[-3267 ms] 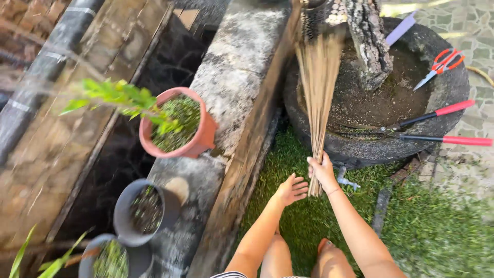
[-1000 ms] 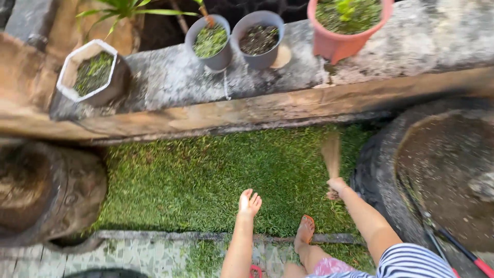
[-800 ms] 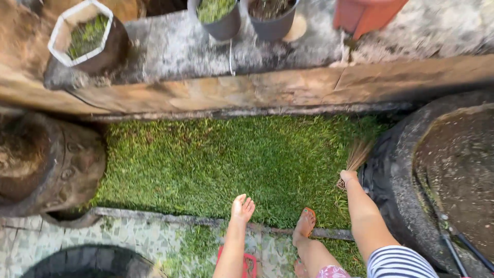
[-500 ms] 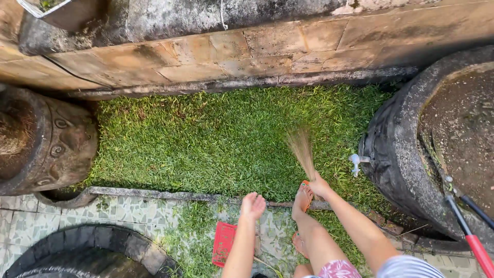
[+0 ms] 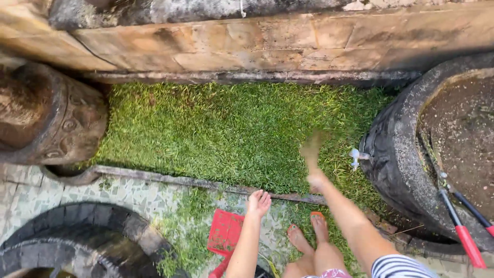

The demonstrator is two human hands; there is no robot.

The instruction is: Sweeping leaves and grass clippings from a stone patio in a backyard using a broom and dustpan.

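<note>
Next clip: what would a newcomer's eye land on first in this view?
The bright green grass patch fills the middle, below a stone ledge. The right hand has its grip on a blurred bundle of thin sticks over the grass, and a red dustpan lies near the open left hand.

A patch of short green grass (image 5: 231,134) fills the middle, bounded at its far edge by a weathered stone ledge (image 5: 267,44). A carved brown stone urn (image 5: 46,116) sits at the grass's left edge. At the right edge stands a large dark stone planter (image 5: 396,159) filled with soil, red-handled garden shears (image 5: 463,231) lying on its near rim. Mosaic paving (image 5: 77,190) borders the near edge.
</note>
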